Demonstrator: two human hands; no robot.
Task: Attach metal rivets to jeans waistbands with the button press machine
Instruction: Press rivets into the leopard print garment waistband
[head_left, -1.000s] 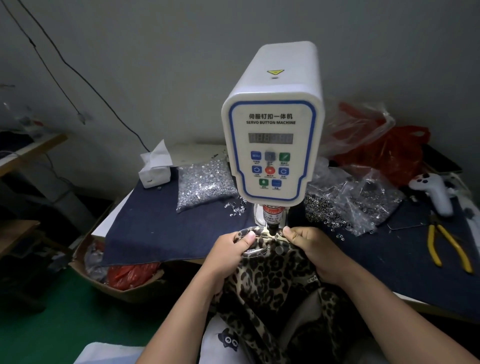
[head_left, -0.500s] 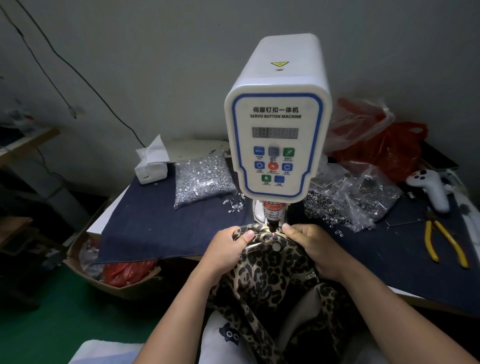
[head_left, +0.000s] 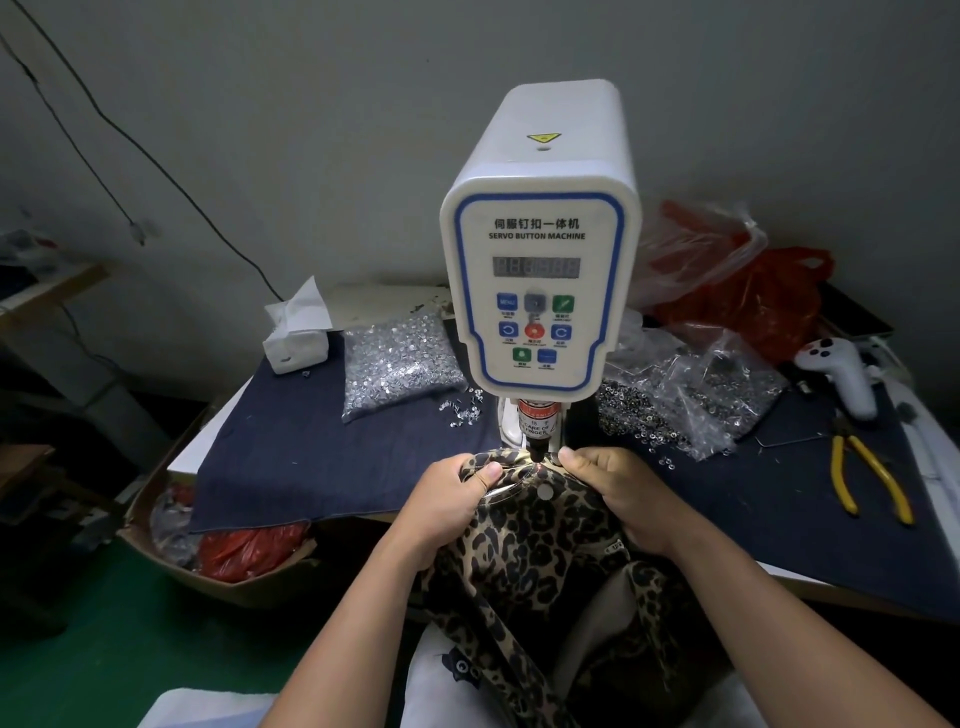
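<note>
The leopard-print jeans (head_left: 540, 540) are held at the waistband under the punch of the button press machine (head_left: 540, 291). The fabric is pinched by the left hand (head_left: 447, 499), thumb on top, fingers curled beneath. It is gripped likewise by the right hand (head_left: 623, 493) just beside the punch. A metal rivet (head_left: 544, 492) sits on the waistband between both hands.

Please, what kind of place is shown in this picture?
Probably a small garment workshop. A servo button machine stands on a cloth-covered table, bags of metal rivets lie beside it, and both hands hold a leopard-print waistband under its press head.
</note>
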